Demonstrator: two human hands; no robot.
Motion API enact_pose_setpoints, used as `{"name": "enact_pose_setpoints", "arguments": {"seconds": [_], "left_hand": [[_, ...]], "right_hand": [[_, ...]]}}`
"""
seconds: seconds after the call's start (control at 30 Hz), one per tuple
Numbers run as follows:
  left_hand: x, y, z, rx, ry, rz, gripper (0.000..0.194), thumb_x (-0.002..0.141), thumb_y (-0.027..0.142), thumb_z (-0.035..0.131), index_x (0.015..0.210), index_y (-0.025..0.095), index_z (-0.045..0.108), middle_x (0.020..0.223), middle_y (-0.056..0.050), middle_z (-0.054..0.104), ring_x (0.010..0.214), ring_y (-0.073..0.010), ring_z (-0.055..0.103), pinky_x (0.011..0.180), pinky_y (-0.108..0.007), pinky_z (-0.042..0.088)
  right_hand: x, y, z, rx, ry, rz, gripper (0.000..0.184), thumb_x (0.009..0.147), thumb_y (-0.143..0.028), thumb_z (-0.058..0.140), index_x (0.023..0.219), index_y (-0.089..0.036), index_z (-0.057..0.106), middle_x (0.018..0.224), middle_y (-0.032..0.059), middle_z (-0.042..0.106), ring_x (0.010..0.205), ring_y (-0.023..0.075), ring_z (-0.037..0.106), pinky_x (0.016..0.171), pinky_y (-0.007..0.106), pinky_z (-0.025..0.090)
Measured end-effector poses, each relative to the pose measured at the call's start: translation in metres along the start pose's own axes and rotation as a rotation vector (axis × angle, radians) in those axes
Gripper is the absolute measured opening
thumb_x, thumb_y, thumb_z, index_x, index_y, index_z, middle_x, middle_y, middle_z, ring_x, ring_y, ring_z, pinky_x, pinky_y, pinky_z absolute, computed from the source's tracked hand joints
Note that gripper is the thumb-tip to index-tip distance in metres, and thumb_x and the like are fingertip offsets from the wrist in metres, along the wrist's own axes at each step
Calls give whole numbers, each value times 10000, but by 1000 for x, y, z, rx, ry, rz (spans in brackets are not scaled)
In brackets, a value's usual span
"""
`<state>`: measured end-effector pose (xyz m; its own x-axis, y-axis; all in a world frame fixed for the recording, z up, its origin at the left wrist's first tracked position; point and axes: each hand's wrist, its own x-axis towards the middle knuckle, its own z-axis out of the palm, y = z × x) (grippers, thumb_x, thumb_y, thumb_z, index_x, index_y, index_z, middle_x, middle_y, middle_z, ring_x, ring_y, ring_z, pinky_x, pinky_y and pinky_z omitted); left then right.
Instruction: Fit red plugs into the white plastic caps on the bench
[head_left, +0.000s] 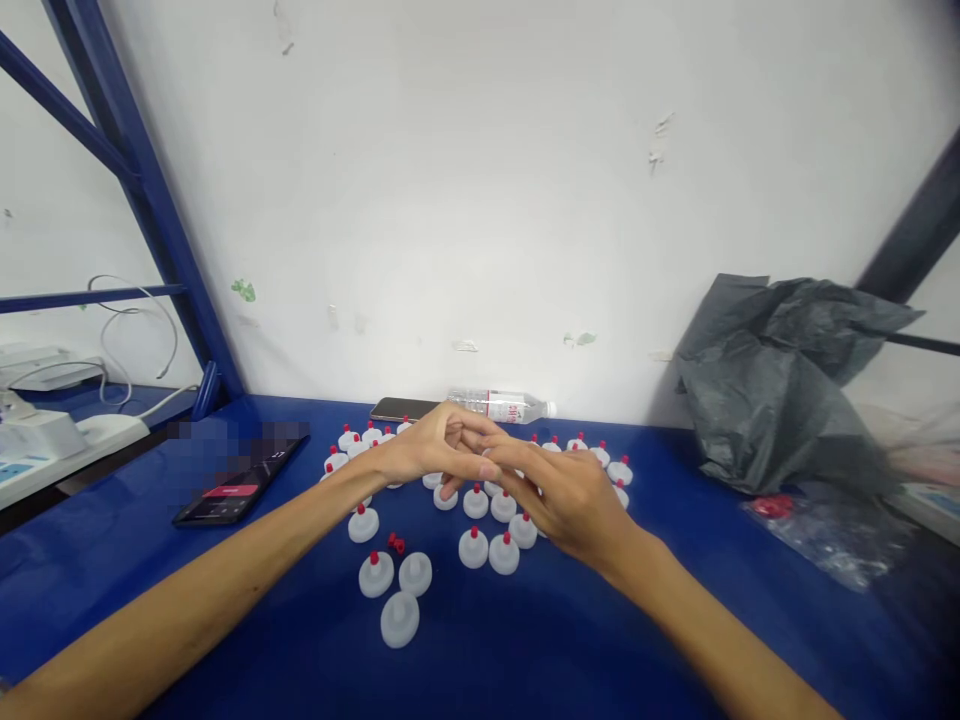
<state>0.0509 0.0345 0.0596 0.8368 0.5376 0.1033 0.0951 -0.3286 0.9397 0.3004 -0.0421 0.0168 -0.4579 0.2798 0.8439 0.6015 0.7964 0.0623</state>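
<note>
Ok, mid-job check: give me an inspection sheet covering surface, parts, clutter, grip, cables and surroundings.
Surface: blue tabletop, glossy; no spill seen.
Job's things: many round white pieces, most with red tips; two in front, bare white pieces, lack them. Loose red pieces nearby.
Clutter: phone left; bottle lying at back; grey bag and clear bag right.
Grip: left hand and right hand meet above the pieces; contents unclear.
Cables: pale cable far left.
Surroundings: scuffed white wall, blue frame.

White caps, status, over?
Left hand, right hand: fingers meeting above white caps, grip unclear. Two front caps tipless; loose red tips behind them. Plastic bottle back by wall.
</note>
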Motion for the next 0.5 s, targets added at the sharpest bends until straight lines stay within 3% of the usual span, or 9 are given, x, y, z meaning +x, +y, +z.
{"name": "enact_pose_setpoints", "arguments": {"seconds": [0.13, 0.23, 0.3, 0.4, 0.47, 0.5], "left_hand": [[12, 16, -18, 106, 114, 68, 592, 1026, 743, 1006, 1195, 179, 954, 751, -40, 870, 460, -151, 683, 486, -248, 466], [21, 51, -40, 111, 321, 301, 640, 1044, 782, 971, 1029, 145, 921, 837, -110, 919, 482, -148, 690, 481, -274, 481], [18, 84, -50, -1, 469, 483, 531, 1131, 657, 879, 907, 177, 865, 742, -36, 847, 494, -126, 641, 508, -266, 462], [-9, 129, -61, -289, 572, 629, 576, 1341, 389, 507, 929, 203, 864, 713, 99, 757, 556, -56, 562, 606, -207, 429], [-39, 145, -72, -312, 658, 792, 675, 1412, 324, 331, 1114, 233, 929, 809, 171, 765, 681, 1, 583, 714, -145, 412], [-57, 149, -82, -222, 713, 852, 669, 1419, 356, 302, 1311, 275, 958, 935, 178, 814, 853, 9, 654, 811, -115, 423]], "right_hand": [[3, 10, -7, -2, 34, 94, 192, 1238, -229, 755, 1311, -326, 905, 1167, -21, 1039, 532, 151, 796, 598, 282, 647], [2, 23, -16, -25, 62, 177, 112, 1236, -307, 773, 1216, -309, 884, 1059, -20, 1011, 499, 145, 737, 544, 293, 582], [-1, 32, -24, -40, 83, 202, 117, 1229, -337, 791, 1155, -288, 867, 1027, -3, 992, 518, 144, 738, 544, 290, 557], [-5, 43, -35, -96, 97, 216, 171, 1207, -347, 807, 1063, -262, 843, 921, 1, 938, 505, 137, 695, 558, 292, 532], [-6, 48, -41, -157, 76, 224, 211, 1198, -342, 785, 1010, -255, 829, 882, 5, 907, 506, 137, 677, 568, 295, 519], [-7, 49, -43, -188, 56, 228, 227, 1197, -339, 767, 995, -254, 828, 870, 9, 895, 518, 141, 683, 571, 296, 512]]}}
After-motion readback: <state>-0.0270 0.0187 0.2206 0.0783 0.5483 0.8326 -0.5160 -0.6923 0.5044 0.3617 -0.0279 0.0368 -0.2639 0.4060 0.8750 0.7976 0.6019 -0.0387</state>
